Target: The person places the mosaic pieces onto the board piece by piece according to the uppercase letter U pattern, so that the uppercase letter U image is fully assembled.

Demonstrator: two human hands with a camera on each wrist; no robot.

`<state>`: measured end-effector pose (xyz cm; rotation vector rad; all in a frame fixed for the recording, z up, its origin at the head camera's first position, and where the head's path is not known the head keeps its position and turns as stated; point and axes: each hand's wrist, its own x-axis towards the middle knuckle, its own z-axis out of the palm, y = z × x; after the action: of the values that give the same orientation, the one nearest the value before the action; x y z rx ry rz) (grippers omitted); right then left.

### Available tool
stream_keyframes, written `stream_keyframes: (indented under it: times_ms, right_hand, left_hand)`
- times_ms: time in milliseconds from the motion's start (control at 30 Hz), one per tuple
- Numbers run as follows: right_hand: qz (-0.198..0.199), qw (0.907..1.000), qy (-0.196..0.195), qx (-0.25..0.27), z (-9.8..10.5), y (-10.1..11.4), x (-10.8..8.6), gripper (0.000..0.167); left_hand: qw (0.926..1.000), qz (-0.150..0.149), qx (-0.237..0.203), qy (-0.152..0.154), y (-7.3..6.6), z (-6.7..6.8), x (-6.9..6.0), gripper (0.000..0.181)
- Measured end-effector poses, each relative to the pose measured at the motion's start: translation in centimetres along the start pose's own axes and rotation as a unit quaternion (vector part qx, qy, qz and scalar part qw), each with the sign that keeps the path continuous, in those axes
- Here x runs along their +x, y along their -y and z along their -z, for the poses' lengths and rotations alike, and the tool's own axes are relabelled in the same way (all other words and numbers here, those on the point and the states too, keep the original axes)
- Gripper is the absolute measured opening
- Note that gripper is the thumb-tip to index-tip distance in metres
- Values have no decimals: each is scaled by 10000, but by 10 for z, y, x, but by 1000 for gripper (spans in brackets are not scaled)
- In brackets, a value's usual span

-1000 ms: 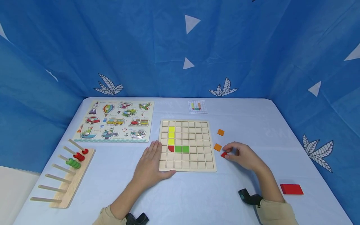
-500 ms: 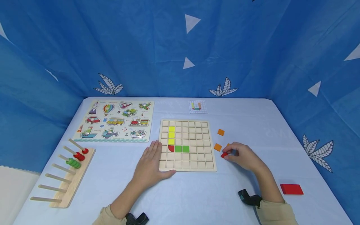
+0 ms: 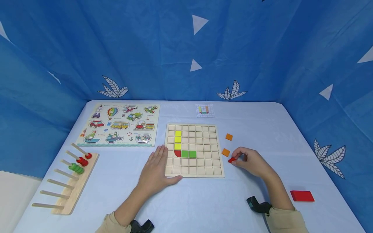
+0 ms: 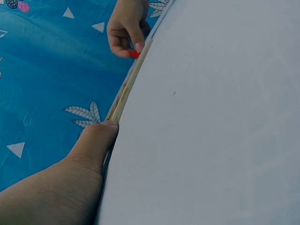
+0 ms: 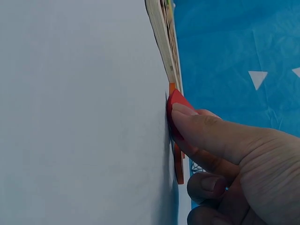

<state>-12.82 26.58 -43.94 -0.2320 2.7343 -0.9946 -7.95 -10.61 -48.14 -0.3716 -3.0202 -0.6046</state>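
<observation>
My right hand (image 3: 249, 160) pinches a red quarter-round tile (image 5: 178, 107) between thumb and fingertips, just right of the wooden grid board (image 3: 205, 168). The right wrist view shows its curved edge under the thumb, with an orange tile (image 5: 178, 166) below it, partly behind the fingers. With fingers straight, my left hand (image 3: 154, 171) rests on the board's left edge, its thumb along the front edge. Set in the grid are several yellow tiles (image 3: 177, 139) in a column, a red quarter-round tile (image 3: 177, 153) beneath them and two green tiles (image 3: 188, 154) beside it.
Two orange tiles (image 3: 225, 152) lie between board and right hand. A pattern card (image 3: 205, 110) lies behind the board. At left are a vehicle puzzle (image 3: 118, 126) and a peg stand (image 3: 74, 191) with beads. A red block (image 3: 302, 195) lies at far right.
The red tile has turned slightly in my right fingers. An orange tile that peeked out behind those fingers half a second ago is hidden in the head view. My left hand stays put.
</observation>
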Motion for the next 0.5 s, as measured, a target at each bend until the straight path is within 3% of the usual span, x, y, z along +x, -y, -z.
stream_keyframes:
  times_ms: [500]
  right_hand:
    - [377, 9992, 47, 83, -3, 0, -2, 16]
  left_hand:
    - [10000, 11, 4, -13, 1, -1, 0, 125]
